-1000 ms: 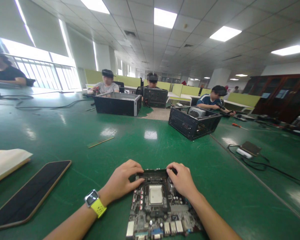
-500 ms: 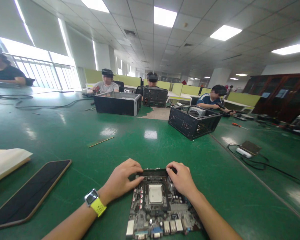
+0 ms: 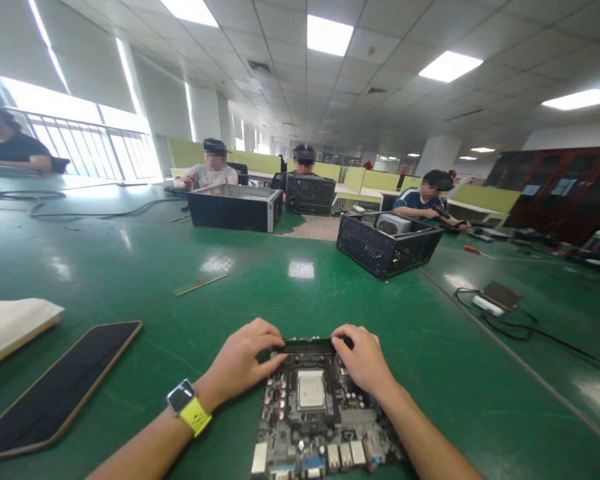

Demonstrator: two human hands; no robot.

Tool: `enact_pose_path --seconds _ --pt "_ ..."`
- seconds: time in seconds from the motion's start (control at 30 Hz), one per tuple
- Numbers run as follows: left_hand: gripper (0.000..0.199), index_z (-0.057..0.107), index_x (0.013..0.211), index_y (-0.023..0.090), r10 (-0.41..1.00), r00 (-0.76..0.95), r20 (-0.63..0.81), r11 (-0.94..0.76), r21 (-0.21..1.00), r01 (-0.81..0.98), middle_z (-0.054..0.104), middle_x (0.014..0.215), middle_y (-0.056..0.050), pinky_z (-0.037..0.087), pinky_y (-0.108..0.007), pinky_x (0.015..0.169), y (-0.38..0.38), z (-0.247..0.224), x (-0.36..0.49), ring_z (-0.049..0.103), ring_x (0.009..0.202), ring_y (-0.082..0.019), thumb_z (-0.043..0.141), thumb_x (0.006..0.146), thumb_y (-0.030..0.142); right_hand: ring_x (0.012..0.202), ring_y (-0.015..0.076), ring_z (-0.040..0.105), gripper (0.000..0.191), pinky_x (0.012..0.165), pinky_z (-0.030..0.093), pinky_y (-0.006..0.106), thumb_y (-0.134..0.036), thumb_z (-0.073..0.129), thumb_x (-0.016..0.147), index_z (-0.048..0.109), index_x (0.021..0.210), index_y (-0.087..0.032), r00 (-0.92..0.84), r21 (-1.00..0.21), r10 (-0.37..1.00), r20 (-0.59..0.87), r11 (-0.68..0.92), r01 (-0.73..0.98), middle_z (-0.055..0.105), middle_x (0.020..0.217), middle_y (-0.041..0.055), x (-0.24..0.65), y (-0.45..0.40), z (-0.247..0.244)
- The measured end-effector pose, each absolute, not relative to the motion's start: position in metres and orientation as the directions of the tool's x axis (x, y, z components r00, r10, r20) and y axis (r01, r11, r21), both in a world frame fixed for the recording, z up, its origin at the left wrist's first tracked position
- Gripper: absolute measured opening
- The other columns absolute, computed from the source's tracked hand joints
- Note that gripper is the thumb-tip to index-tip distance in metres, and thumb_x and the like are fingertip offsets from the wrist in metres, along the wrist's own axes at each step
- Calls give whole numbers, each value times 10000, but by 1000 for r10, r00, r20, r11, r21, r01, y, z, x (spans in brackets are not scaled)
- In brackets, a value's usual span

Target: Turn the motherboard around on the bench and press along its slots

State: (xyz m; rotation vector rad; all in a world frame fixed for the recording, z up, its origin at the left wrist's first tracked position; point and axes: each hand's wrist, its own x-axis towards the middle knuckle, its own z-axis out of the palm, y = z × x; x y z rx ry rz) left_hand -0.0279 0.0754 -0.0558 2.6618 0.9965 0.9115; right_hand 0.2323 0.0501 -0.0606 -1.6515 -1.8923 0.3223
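Observation:
A motherboard (image 3: pixel 325 427) lies flat on the green table, its ports toward me. Near its middle sits a square silver processor (image 3: pixel 311 389). Along the far edge run dark memory slots (image 3: pixel 307 346). My left hand (image 3: pixel 245 357), with a watch (image 3: pixel 183 398) on the wrist, has thumb and fingers at the far left corner, closed on the slots' left end. My right hand (image 3: pixel 363 357) is closed on the right end of the slots, with its fingertips curled at the edge. The fingertips partly hide both slot ends.
A phone (image 3: pixel 60 393) and paper (image 3: pixel 15 327) lie at left. A thin brass strip (image 3: pixel 201 285) is ahead. Farther back are a closed case (image 3: pixel 233 208), an open case (image 3: pixel 387 243), a screwdriver (image 3: pixel 473 250), a cabled adapter (image 3: pixel 500 297) and several people.

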Motion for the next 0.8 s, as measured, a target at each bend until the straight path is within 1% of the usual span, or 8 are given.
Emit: enact_pose_path --seconds 0.23,0.33,0.43,0.53,0.57,0.63,0.7,0.8 --pt "105 667 908 201 626 583 518 -778 358 517 637 966 -59 500 -331 795 73 -52 -28 582 897 -194 592 851 247 985 199 541 190 875 351 323 -334 523 851 649 952 -234 -5 -500 945 326 177 848 668 1004 23 228 43 -45" --pt "112 659 907 198 621 525 582 -777 368 511 630 961 -59 498 -326 793 73 -51 -29 582 897 -191 562 871 241 939 218 539 210 830 373 342 -385 500 868 634 845 -225 -71 -421 922 380 241 874 661 933 42 207 20 -23" --pt "115 648 917 190 615 453 645 -770 367 523 626 927 -60 495 -330 784 73 -51 -29 582 877 -190 545 881 227 848 231 570 322 761 413 363 -528 482 851 617 824 -238 -260 -361 905 338 380 852 662 846 41 170 -11 -16" --pt "109 639 919 187 608 411 679 -764 361 534 627 903 -59 496 -329 770 74 -51 -30 585 857 -189 544 880 222 765 299 611 648 703 464 436 -807 518 619 634 853 -214 -377 -251 890 256 438 863 677 807 90 133 -32 -32" --pt "107 638 916 186 608 404 684 -762 360 539 628 899 -59 496 -329 769 74 -51 -30 587 855 -189 544 879 220 732 307 621 685 670 476 438 -830 510 591 639 836 -204 -389 -219 891 235 439 872 680 785 105 123 -35 -40" --pt "102 638 902 185 611 394 686 -755 357 549 631 887 -57 495 -330 767 74 -51 -29 589 850 -190 544 877 217 683 288 635 604 614 489 401 -770 511 656 644 779 -194 -417 -179 884 212 455 872 681 743 114 110 -37 -55" --pt "103 639 890 184 615 390 685 -750 358 556 634 874 -55 495 -328 762 74 -51 -29 591 843 -191 543 877 217 676 257 648 435 595 493 356 -611 530 754 651 745 -193 -460 -169 867 190 490 855 686 730 103 104 -36 -63" --pt "107 639 886 183 624 380 683 -742 365 562 639 867 -54 496 -323 758 75 -51 -30 594 838 -189 538 881 218 633 235 650 300 572 489 331 -471 551 775 667 738 -196 -512 -169 854 93 520 837 691 699 82 108 -30 -61"
